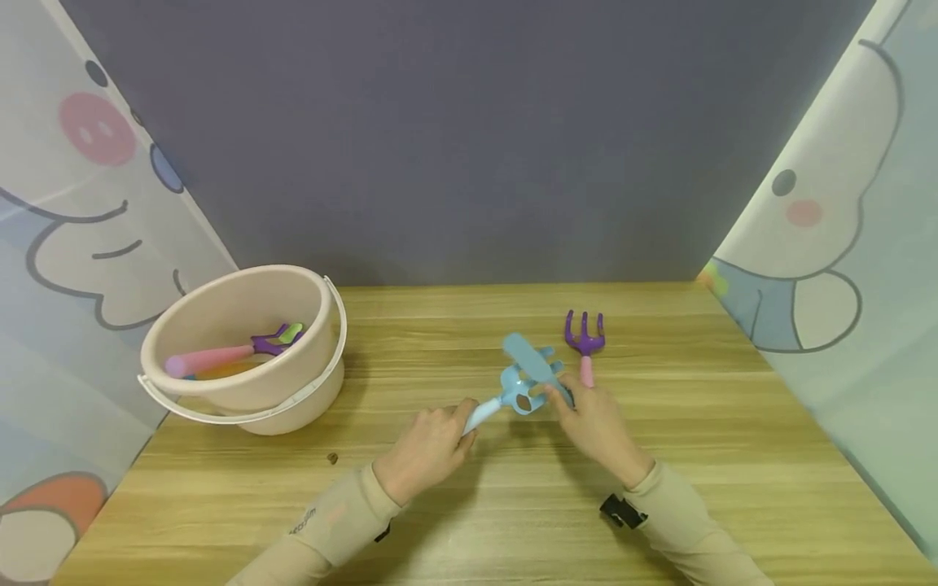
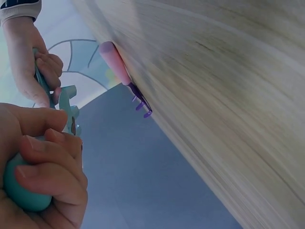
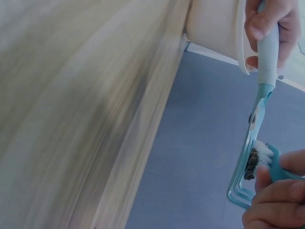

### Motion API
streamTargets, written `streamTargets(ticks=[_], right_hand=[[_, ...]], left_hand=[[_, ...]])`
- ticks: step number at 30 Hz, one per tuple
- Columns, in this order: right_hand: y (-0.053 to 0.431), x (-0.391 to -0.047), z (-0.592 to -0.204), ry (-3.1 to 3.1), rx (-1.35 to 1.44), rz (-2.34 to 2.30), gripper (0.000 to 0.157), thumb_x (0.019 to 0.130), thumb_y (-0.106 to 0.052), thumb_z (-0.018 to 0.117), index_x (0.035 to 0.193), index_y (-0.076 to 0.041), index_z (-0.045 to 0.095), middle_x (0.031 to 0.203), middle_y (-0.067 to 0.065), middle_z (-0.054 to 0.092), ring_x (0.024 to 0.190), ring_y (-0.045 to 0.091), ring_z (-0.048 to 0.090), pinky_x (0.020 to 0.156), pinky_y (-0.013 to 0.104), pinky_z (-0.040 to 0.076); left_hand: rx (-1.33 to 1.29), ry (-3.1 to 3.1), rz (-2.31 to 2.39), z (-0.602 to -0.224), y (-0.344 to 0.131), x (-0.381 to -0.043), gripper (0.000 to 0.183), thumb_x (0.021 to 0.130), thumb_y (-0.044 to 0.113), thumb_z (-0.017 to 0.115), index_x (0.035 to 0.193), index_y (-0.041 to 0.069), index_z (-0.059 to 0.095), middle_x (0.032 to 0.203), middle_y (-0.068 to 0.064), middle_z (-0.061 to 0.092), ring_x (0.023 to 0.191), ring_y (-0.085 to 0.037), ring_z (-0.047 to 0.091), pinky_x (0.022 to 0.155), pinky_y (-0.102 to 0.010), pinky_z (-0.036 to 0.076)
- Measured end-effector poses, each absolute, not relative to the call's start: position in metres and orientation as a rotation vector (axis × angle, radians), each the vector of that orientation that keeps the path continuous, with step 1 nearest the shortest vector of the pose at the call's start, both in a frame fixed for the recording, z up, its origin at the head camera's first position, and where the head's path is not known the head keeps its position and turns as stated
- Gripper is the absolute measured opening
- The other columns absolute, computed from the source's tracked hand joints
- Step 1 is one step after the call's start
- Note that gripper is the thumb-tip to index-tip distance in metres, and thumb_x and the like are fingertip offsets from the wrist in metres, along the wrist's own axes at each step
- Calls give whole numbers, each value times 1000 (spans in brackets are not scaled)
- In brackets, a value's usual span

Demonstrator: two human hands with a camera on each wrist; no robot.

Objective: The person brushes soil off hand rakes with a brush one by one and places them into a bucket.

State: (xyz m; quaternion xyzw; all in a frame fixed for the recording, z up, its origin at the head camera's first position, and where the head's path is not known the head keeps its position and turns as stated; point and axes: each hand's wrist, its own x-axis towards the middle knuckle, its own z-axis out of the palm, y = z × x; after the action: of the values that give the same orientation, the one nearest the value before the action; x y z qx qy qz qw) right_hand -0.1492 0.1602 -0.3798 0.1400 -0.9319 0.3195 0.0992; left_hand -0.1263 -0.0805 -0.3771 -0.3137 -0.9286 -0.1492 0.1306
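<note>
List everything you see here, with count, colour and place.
table: 1, wood-toned, beneath everything
bucket: 1, pale pink with white handle, left on the table
tool in bucket: 1, pink handle, purple end
other bucket items: count unclear, bits of green, orange and blue
small crumb: 1, brown, near the bucket
blue rake: 1, light blue, above mid-table
blue brush: 1, blue, at the blue rake's head
purple rake: 1, pink handle, right on the table
back panel: 1, dark grey, behind
cartoon panels: 2, pale, both sides
wrist clips: 2, black, at the cuffs
sleeves: 2, beige
left hand: 1, holding the blue rake
right hand: 1, holding the blue brush
</note>
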Motion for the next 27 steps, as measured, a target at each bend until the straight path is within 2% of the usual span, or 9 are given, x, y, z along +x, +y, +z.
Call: streamTargets(ticks=[6,15,21,22,23,27], right_hand=[[162,-149,-375,-2792,352,1060,30,95,-30,48,106,-5,62,51,-5,37,39,5,29,35,17,29],[167,-148,-370,-2763,341,1199,40,97,-32,43,112,2,59,54,-2,39,40,3,30,37,19,31],[175,-148,-368,-2646,325,1351,33,98,-25,43,104,3,59,54,-1,38,41,3,29,37,17,29],[176,-148,-368,-2606,324,1380,32,98,-23,43,103,5,59,57,1,44,44,1,34,39,16,33],[177,-149,-367,-2572,313,1429,32,98,-22,42,103,5,58,58,1,44,44,1,34,38,16,32],[181,-150,-364,-2444,255,1564,31,99,-17,38,96,6,58,53,-3,40,40,0,30,33,18,28]], left_hand=[[-902,-2701,-456,-376,-82,-127,25,83,10,63,104,0,55,58,2,50,39,1,30,33,-8,24],[-861,-2769,-528,-377,-85,-127,24,85,11,61,106,0,55,58,3,48,40,0,32,33,-10,27],[-800,-2888,-736,-376,-87,-128,26,88,14,57,111,4,54,59,4,47,41,-1,36,35,-13,32],[-785,-2908,-790,-376,-88,-129,26,88,14,57,112,5,53,60,5,47,41,-1,37,35,-15,34],[-767,-2925,-854,-376,-88,-130,26,89,15,56,113,5,54,60,4,47,42,-2,38,37,-16,35],[-701,-2967,-1318,-375,-93,-135,29,90,16,53,116,3,52,65,2,47,47,-6,39,41,-20,36]])
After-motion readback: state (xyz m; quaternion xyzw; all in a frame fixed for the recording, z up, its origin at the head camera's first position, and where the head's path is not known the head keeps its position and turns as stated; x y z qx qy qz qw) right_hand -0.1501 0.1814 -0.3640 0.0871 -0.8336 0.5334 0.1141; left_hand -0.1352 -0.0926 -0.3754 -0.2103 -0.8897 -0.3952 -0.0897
